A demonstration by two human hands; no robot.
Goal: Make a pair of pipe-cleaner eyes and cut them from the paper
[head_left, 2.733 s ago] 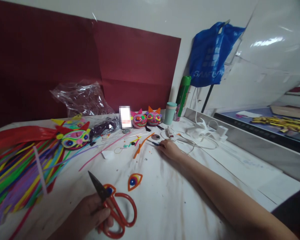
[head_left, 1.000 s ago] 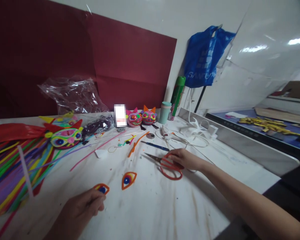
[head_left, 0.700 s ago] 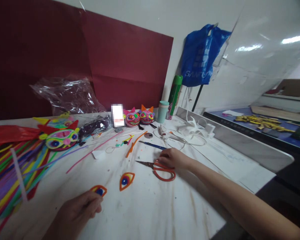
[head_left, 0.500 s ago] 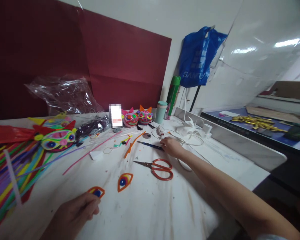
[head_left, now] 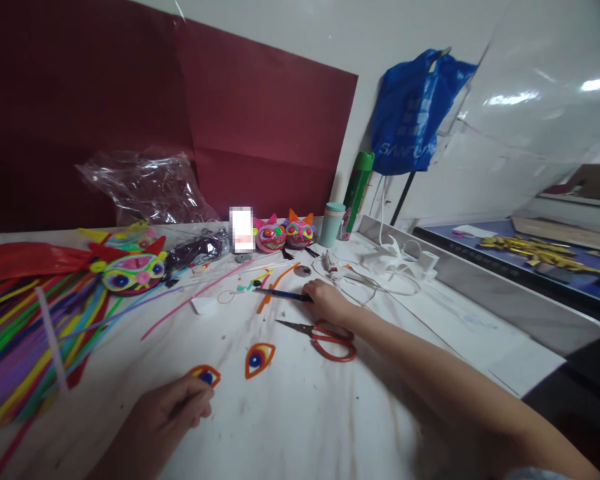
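Note:
Near the front edge, my left hand [head_left: 180,408] pinches an orange-rimmed eye piece [head_left: 207,376] with a blue centre, low over the table. A matching eye piece [head_left: 259,361] lies flat to its right. My right hand [head_left: 326,300] is closed on the handle end of a slim dark-blue tool [head_left: 285,295], whose tip points left across orange strips [head_left: 267,298]. Just below my right hand and forearm are scissors [head_left: 333,343] with orange handles, lying with their dark blades to the left.
A colourful mask [head_left: 133,273] with ribbons lies at the left. Two small masks [head_left: 299,233], a green-lidded cup [head_left: 332,225] and a green can [head_left: 359,187] stand at the back. White cables [head_left: 395,283] and a white board [head_left: 480,333] are at the right.
My right hand has moved left with the blue tool, whose tip now reaches over the orange strips. My left hand still holds its eye piece. The whole view has shifted slightly.

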